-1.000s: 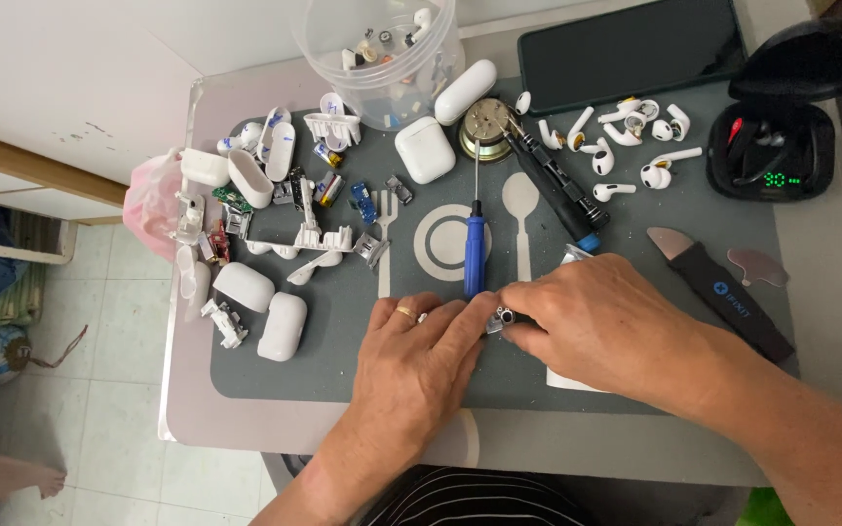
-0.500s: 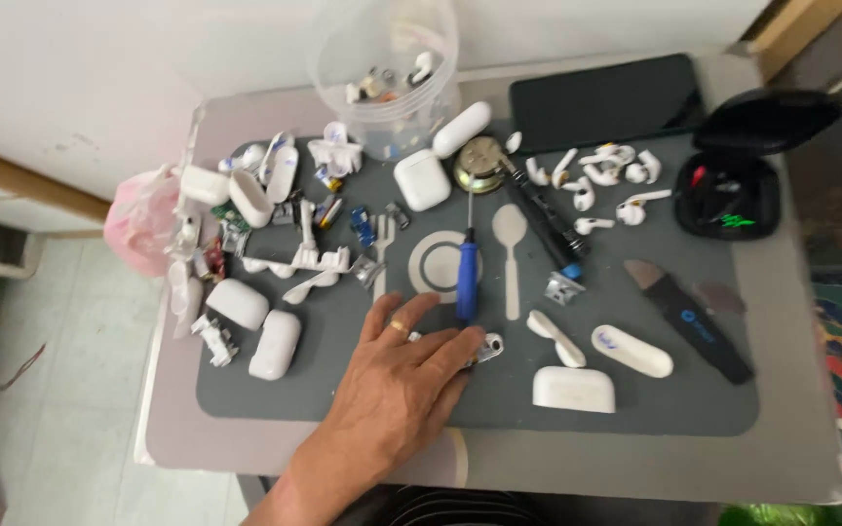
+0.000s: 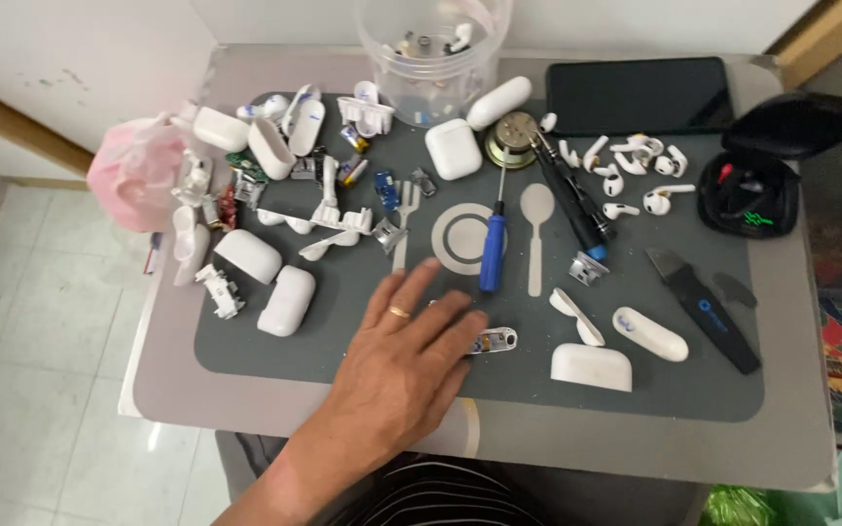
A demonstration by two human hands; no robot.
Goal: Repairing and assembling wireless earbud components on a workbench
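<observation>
Nearest, the left hand [image 3: 403,365] lies flat on the grey mat [image 3: 275,365], fingers [image 3: 419,290] spread wide and holding nothing, fingertips touching a small metal part [image 3: 495,341]; bare mat lies left of the hand up to the mat's near edge, and the right hand is out of view. Right of it sit white case halves [image 3: 591,366], while the blue screwdriver [image 3: 492,248] stands just beyond the fingertips. Farther off, earbud cases and scraps crowd the left, a clear tub [image 3: 431,54] and dark phone [image 3: 638,94] line the far edge
</observation>
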